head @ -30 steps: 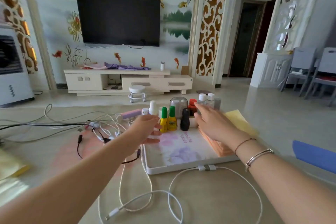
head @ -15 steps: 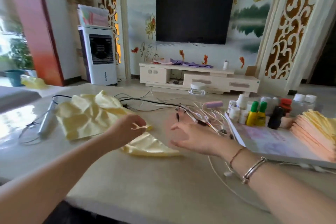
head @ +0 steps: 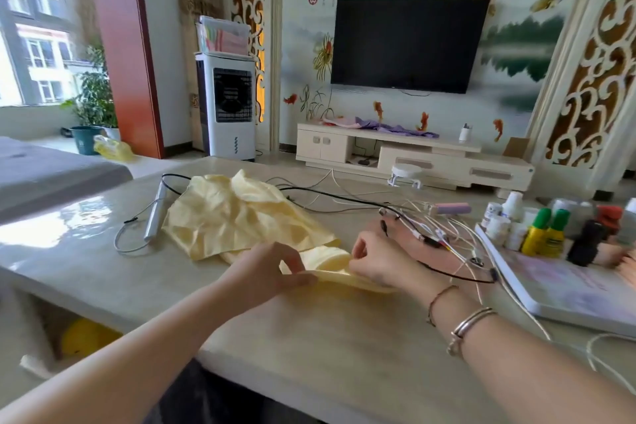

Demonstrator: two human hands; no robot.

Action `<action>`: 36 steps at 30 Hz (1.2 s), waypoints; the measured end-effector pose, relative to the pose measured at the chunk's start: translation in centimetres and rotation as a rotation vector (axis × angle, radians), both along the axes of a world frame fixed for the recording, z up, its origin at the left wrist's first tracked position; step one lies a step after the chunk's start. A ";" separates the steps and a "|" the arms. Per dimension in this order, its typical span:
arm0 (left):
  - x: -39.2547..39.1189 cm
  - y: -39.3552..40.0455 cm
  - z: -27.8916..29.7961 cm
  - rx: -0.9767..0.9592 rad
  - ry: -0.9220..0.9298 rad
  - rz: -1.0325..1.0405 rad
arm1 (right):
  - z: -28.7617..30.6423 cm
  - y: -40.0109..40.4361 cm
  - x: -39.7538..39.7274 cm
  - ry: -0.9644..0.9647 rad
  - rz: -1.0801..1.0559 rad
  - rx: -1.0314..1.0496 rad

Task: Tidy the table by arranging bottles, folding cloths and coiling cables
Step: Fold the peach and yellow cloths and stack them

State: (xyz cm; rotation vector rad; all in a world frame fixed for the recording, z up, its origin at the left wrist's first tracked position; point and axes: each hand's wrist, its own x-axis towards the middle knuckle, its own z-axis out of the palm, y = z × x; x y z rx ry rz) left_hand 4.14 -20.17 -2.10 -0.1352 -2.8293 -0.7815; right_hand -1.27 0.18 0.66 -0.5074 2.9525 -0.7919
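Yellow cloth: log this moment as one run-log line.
step: fold cloth | left hand: pinches yellow cloth | right hand: pinches cloth | cables: uncoiled

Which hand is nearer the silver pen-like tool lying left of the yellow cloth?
Left. The left hand pinches the yellow cloth edge, nearer the silver tool; the right hand pinches the same edge farther right.

The left hand (head: pixel 265 272) and the right hand (head: pixel 375 262) both pinch the near edge of a crumpled yellow cloth (head: pixel 237 213) that lies on the table (head: pixel 309 337). Just to the right of the cloth there is a tangle of white and black cables (head: pixel 444 234). Further right, a white tray (head: pixel 564 289) holds several bottles (head: pixel 543 231) at its far side.
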 end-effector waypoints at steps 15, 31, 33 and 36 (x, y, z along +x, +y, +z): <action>-2.5 11.1 3.1 0.144 0.253 -0.293 | 6.3 9.6 4.7 0.176 0.061 -0.225; -1.0 15.4 8.5 0.319 0.375 -0.337 | 8.2 14.7 5.9 0.493 -0.095 -0.180; -0.8 15.7 8.7 0.291 0.337 -0.372 | 8.4 14.3 6.0 0.467 -0.076 -0.311; -0.8 15.6 8.9 0.227 0.271 -0.431 | 8.5 13.9 5.9 0.450 -0.052 -0.406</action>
